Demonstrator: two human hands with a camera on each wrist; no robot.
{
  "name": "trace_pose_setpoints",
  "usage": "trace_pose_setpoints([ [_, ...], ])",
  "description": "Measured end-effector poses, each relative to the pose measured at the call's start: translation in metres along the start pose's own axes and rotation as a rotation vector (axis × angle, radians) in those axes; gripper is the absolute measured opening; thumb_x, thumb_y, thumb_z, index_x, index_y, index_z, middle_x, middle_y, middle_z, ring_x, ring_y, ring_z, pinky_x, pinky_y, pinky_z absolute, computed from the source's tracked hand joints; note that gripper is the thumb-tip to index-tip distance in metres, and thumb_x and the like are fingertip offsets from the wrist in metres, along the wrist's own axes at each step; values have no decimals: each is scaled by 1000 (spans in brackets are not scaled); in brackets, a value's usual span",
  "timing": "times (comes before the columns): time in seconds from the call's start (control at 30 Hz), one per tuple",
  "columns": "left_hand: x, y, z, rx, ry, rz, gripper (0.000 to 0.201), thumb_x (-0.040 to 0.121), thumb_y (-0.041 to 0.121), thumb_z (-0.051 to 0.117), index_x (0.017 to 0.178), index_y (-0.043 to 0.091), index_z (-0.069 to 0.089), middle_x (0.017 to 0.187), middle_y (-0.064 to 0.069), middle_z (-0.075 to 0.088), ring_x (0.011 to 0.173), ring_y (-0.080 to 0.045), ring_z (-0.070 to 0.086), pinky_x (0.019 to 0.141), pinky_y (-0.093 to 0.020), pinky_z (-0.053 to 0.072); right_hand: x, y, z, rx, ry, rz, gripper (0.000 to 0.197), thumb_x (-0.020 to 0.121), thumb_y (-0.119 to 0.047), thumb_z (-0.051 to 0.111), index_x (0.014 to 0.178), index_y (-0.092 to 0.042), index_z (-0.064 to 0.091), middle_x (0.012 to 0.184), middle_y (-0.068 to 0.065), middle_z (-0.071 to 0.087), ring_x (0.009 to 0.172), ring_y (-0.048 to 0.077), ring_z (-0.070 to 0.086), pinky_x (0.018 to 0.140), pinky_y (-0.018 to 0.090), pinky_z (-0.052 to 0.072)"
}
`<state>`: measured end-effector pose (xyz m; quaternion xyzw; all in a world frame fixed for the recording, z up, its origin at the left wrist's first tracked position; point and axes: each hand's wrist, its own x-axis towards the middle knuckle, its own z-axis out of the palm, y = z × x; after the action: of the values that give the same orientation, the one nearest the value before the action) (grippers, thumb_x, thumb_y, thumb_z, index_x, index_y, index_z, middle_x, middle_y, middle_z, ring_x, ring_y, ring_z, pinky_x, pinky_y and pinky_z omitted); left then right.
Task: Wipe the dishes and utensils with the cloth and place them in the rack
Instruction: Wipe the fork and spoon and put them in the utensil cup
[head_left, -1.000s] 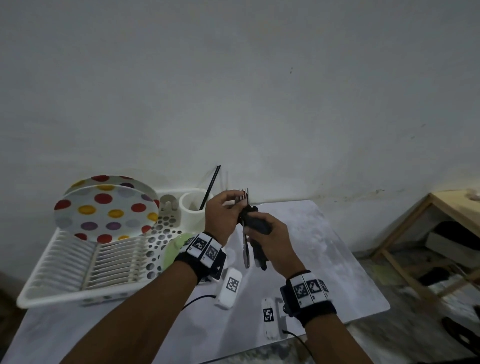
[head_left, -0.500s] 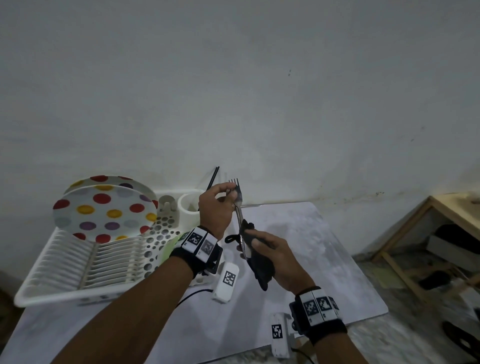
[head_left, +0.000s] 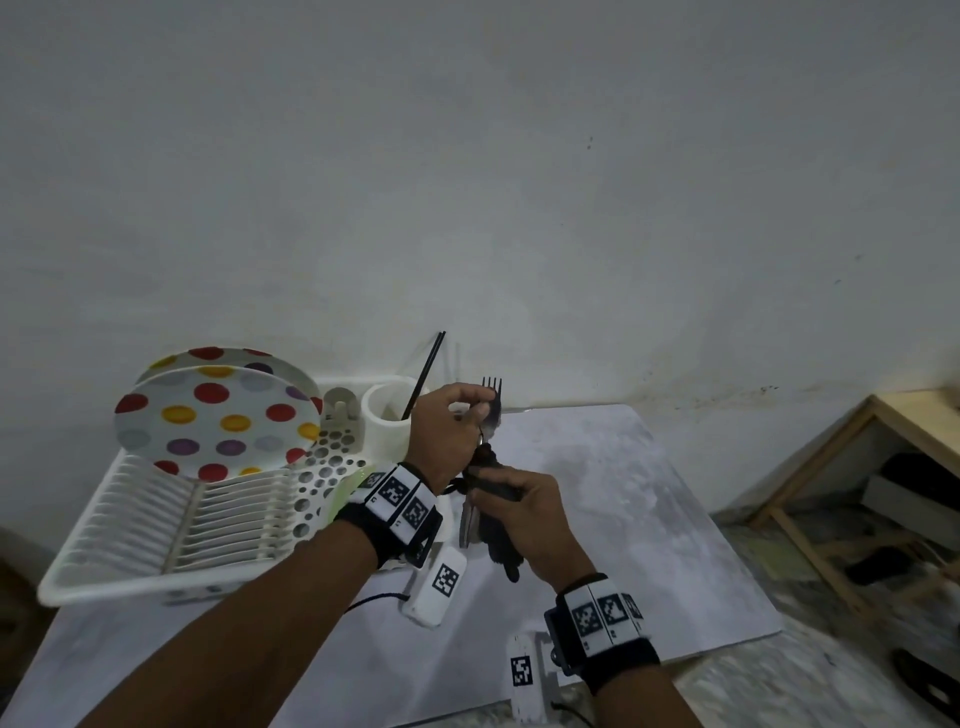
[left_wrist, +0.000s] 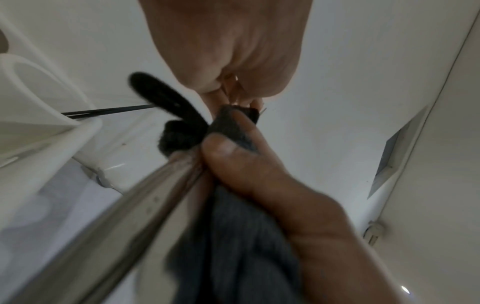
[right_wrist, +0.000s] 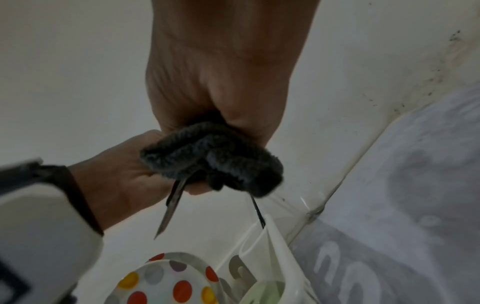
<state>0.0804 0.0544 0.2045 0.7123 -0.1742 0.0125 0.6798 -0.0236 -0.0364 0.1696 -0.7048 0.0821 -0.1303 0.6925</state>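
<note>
While both hands are raised above the table (head_left: 649, 519), these points hold:
Left hand: the left hand (head_left: 447, 431) is lifted higher, wrist bent, fingers pinching the fork (head_left: 491, 410) just below its prongs.
Right hand: the right hand (head_left: 524, 512) sits lower and nearer, fingers curled round the dark cloth (head_left: 498, 540), which is wrapped about the fork's handle.
Fork axis: close to upright, prongs pointing up towards the wall, handle end sticking out below the cloth.
Fork place: in the air, just right of the white cup (head_left: 387, 421) at the rack's (head_left: 156, 540) corner.
Rack: two spotted plates (head_left: 218, 421) stand on edge in it.
</note>
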Motion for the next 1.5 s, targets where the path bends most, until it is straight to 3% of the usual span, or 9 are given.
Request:
trace_pose_setpoints([
  [0.1,-6,-10,-4,-8,-45,-64,23,88,-1,62,85,20,72,89,-5,73,86,-25,71,81,-47,59,2,-5,5,46,43,20,23,83,4,70,98,-12,78,75,33,66,54,30,59,53,40,53],
  [0.17,-5,-15,-7,-9,-53,-83,27,88,-1,61,83,24,72,89,-5,73,86,-26,71,82,-48,59,4,-7,9,52,55,24,21,83,3,70,97,-10,78,68,28,65,51,25,56,50,32,51],
  [0.37,-5,-7,-22,17,-208,-63,22,91,4,59,105,16,71,105,0,72,92,-18,71,79,-28,59,12,-6,15,58,124,57,21,81,4,71,98,-8,77,82,20,74,64,32,63,63,38,55],
  [0.5,-24,-15,-34,85,-4,-30,11,88,15,68,94,25,67,100,10,68,86,-1,67,73,-13,53,22,-14,9,53,184,59,22,82,3,71,98,-10,77,76,14,73,59,26,61,69,46,55],
  [0.57,-40,-21,-35,78,37,-84,8,85,19,72,86,19,63,88,5,69,78,-9,66,70,-17,54,25,-17,7,83,219,64,22,82,3,71,98,-10,77,72,13,71,59,27,59,69,47,54],
  [0.7,-61,-28,-28,-53,-153,-168,12,86,14,71,82,6,62,78,-12,69,64,-15,62,63,-26,51,25,-23,9,115,253,42,22,82,4,70,97,-11,76,78,10,74,66,28,65,69,43,58],
  [0.87,-57,-19,-22,-218,-224,-280,10,88,-1,65,96,-4,60,51,2,64,45,-6,57,49,-19,46,26,-24,8,114,271,47,22,81,4,70,96,-11,76,79,3,76,67,24,68,70,39,59],
  [1.1,-52,-8,-22,-132,-406,-283,9,89,0,64,98,1,63,71,-25,71,64,-28,70,62,-35,59,28,-21,2,189,355,68,22,83,3,69,97,-13,76,86,14,75,73,28,69,69,42,61],
  [1.5,-61,-7,-37,-89,-541,-361,5,88,-7,60,91,-3,61,71,-18,66,58,-28,68,54,-30,55,41,-9,4,52,490,21,27,79,1,73,85,-25,78,89,13,75,76,25,66,82,56,56],
])
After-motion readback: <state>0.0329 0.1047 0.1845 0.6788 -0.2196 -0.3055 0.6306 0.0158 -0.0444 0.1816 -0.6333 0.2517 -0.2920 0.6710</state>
